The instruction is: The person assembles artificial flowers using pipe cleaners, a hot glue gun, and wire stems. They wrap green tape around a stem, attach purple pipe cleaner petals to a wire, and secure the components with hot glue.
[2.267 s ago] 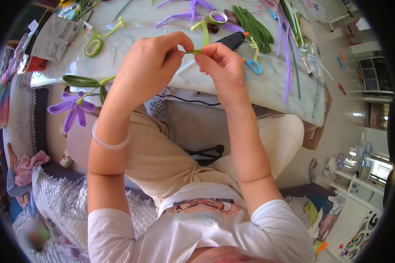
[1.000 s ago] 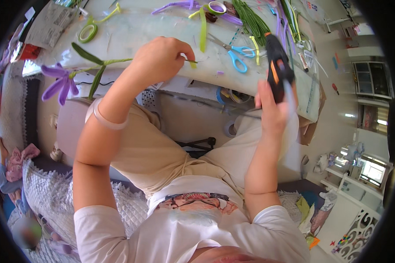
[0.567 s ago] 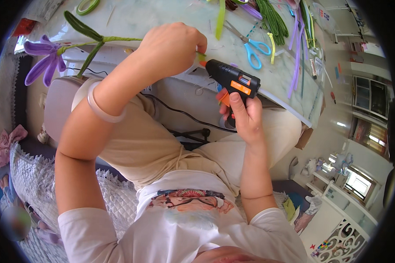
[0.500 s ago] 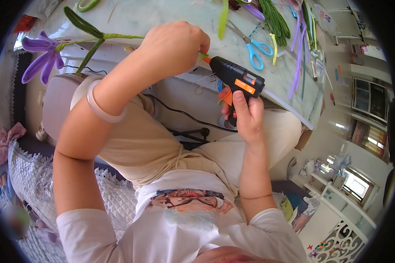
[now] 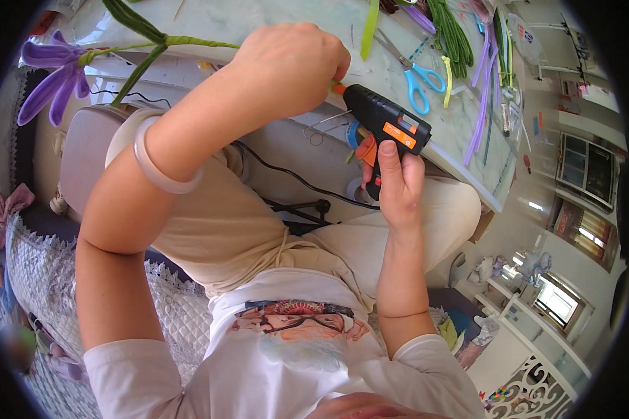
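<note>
My left hand (image 5: 290, 70) is closed around the green stem of a fuzzy pipe-cleaner flower (image 5: 52, 80). The flower has purple petals at the far left and long green leaves (image 5: 134, 21) on the stem. My right hand (image 5: 397, 178) grips a black and orange hot glue gun (image 5: 388, 119) by its handle, fingers at the orange trigger. The gun's nozzle points up and left, right beside my left fingers, where a bit of green shows. My left hand covers that end of the stem, so whether the nozzle touches it I cannot tell.
On the marble-patterned table (image 5: 461, 150) lie blue-handled scissors (image 5: 419, 87), a bundle of green pipe cleaners (image 5: 453, 38), purple strips (image 5: 483, 91) and a yellow-green piece (image 5: 446, 80). A thin wire stand (image 5: 325, 126) is near the table edge. A dark cable (image 5: 293, 178) runs below.
The view has shifted slightly, with the table and its things now farther right. Both hands keep their holds, and the flower head sits a little farther left and lower.
</note>
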Demonstrator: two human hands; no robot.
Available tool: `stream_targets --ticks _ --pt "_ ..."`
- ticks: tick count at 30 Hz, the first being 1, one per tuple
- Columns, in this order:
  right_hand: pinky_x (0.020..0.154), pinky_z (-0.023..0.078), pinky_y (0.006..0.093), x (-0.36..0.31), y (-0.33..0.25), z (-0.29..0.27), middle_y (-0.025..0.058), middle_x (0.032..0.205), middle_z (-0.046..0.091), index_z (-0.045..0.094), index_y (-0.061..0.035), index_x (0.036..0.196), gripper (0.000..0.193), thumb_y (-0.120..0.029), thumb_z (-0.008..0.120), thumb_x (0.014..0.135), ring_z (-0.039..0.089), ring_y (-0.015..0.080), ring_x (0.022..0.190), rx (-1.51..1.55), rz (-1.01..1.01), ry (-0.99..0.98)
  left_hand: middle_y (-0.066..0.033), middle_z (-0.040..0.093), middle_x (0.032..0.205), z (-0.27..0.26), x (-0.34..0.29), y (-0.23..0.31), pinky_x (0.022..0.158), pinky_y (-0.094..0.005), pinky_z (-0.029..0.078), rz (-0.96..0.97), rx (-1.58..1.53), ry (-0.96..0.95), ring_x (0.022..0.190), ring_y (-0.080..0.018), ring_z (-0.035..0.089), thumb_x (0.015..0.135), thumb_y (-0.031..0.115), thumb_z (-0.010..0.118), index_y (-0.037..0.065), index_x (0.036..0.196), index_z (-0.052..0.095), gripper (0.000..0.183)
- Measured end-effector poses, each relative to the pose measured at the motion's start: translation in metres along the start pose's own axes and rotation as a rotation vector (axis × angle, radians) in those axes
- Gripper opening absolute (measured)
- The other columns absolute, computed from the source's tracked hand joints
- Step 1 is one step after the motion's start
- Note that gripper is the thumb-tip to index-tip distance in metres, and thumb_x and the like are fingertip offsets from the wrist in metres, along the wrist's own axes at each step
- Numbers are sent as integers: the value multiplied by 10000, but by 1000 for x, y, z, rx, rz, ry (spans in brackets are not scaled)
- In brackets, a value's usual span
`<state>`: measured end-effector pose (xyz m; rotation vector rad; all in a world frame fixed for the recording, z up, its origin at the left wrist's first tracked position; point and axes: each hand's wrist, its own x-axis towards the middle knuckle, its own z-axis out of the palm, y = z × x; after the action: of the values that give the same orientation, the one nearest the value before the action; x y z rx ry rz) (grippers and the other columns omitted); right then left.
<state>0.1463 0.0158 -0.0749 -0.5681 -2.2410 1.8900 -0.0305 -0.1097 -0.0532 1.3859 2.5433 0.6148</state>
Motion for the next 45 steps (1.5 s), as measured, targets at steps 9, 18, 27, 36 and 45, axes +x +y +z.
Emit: stream_targets --ticks 9,18,27,36,45 --pt "472 378 209 -1 1 1 50 725 563 560 23 920 406 -374 473 928 471 76 539 5 4 10 -109 649 779 -2 0 1 660 -397 486 -21 -4 -34 747 -299 612 751 58 506 137 880 673 225" --pt "483 369 213 -3 -1 2 60 707 561 565 29 895 409 -366 467 931 466 80 534 -54 -28 45 -114 645 774 -3 1 2 657 -401 483 -21 9 -40 752 -303 609 754 60 504 134 878 671 221" --pt "590 410 277 -9 -27 1 81 728 555 559 46 1009 348 -285 544 902 497 157 618 -367 -5 7 -125 639 755 -2 0 3 658 -405 479 2 12 -8 735 -310 606 757 66 504 130 872 671 213" --pt "529 334 196 3 -56 6 60 830 559 521 37 1061 349 -276 413 948 413 58 586 41 -268 110 -38 439 558 -72 -1 -17 512 -261 367 -77 -190 155 512 -129 407 784 28 511 78 940 645 211" --pt "721 471 378 141 -26 67 188 985 486 504 20 932 325 -187 654 732 530 308 881 -1020 -491 448 31 455 660 -131 -33 -51 539 -167 299 -58 -291 568 605 -31 379 865 18 484 55 1048 635 241"
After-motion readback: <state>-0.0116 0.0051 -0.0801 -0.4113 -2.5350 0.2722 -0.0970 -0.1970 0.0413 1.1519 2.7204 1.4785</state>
